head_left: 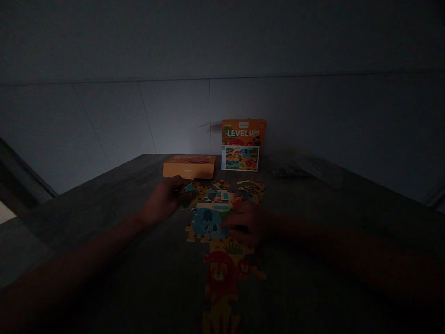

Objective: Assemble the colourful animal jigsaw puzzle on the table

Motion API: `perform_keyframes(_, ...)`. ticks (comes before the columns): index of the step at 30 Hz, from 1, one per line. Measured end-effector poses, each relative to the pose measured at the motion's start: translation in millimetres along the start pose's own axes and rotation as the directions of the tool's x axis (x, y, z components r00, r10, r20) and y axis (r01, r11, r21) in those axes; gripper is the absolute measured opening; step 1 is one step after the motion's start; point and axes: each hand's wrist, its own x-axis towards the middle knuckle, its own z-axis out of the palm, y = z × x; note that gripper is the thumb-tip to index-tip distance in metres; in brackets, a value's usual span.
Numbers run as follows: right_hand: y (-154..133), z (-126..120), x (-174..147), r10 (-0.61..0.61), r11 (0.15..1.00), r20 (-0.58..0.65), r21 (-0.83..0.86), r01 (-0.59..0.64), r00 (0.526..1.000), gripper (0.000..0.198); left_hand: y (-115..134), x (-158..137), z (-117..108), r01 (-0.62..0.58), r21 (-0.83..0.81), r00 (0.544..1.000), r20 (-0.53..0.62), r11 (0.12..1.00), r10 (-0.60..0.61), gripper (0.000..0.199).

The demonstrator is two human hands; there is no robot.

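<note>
The scene is dim. My left hand (166,197) is closed, its fingertips pinching a puzzle piece (189,187) with teal on it, beside the loose pieces. My right hand (249,222) has bent fingers closed at a puzzle piece (225,214) with green on it, at the right edge of the elephant section (205,222); the fingers partly cover it. Below, joined pieces show a large red lion (219,273) and a small lion (244,266), running down toward me.
Loose pieces (251,186) lie in a pile behind my right hand. An orange box (189,167) lies at the back, and a "LEVEL UP!" puzzle box (243,144) stands upright near the wall. Clear plastic packaging (313,167) rests at the back right.
</note>
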Motion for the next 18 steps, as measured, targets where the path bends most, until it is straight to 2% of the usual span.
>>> perform_keyframes(2,0,0,0,0.044,0.999,-0.011,0.001,-0.044,0.999,0.025,11,-7,4,-0.057,-0.110,0.998,0.008,0.992,0.058,0.027)
perform_keyframes(5,-1,-1,1,0.070,0.997,-0.005,0.040,-0.070,0.998,0.028,19,-15,13,-0.103,-0.271,0.982,0.125,0.957,0.141,0.021)
perform_keyframes(9,-2,-2,1,0.071,0.997,0.021,0.043,-0.071,0.997,0.023,18,-20,21,-0.105,-0.316,0.956,0.230,0.943,0.184,0.016)
perform_keyframes(15,-3,-2,2,0.090,0.996,-0.004,0.004,-0.090,0.996,0.023,15,-19,22,-0.059,-0.417,0.960,0.225,0.907,0.166,0.013)
perform_keyframes(18,-2,-2,3,0.162,0.987,-0.045,0.030,-0.161,0.986,0.019,19,-21,20,-0.057,-0.423,0.941,0.280,0.904,0.191,0.011)
